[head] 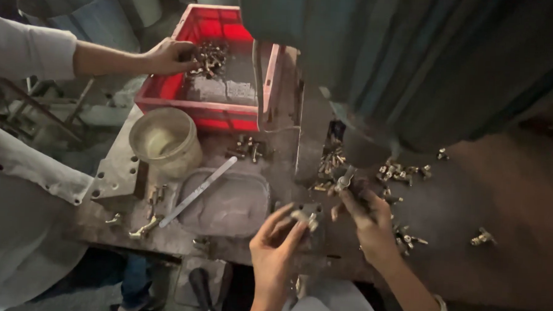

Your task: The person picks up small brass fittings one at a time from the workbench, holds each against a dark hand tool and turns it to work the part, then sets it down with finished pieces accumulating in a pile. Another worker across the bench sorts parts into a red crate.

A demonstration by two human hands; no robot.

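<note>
1. red crate [168,96]: far end of the bench; holds a heap of small brass fittings [210,57], with a co-worker's hand [168,56] resting on the heap.
2. grey tray [229,203]: shallow, with a metal strip [198,191] lying across its rim.
3. cream bucket [165,140]: beside the crate; contents cannot be made out.
4. left hand [275,244]: pinches a brass fitting [305,216] over the near bench edge.
5. right hand [367,220]: grasps a small metal part [345,179].

Red plastic crate [162,93] with grey dusty floor, cream bucket [165,140], brass-yellow fittings [402,173] scattered on rusty brown bench [508,200], silver-grey flat file [198,191], dull grey tray [229,203], dark green machine housing [427,62], co-worker's white sleeve [26,50].
</note>
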